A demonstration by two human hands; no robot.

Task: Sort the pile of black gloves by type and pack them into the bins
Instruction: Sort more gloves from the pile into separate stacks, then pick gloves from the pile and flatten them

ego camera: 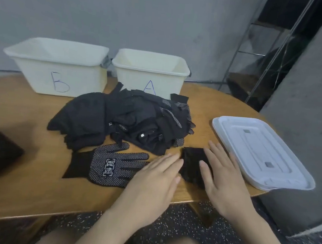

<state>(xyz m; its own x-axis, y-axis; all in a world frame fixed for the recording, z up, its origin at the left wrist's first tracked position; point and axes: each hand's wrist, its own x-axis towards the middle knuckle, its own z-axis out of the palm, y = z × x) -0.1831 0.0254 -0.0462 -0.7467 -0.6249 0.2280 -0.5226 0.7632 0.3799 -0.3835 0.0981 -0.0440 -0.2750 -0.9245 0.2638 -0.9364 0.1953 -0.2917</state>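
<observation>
Black gloves (129,119) lie heaped mid-table on a rounded wooden table (26,188) that stands on speckled dark flooring before a grey wall, with one dotted glove (110,166) spread flat in front of the heap and one small folded black glove (193,163) beside it. Two white bins stand behind the pile, bin B (58,65) left and bin A (150,71) right, and two stacked white lids (259,152) lie at the right. The left hand (155,181) rests flat with straight fingers on the dotted glove's fingertips, and the right hand (223,175) presses flat on the folded glove; neither grips anything.
</observation>
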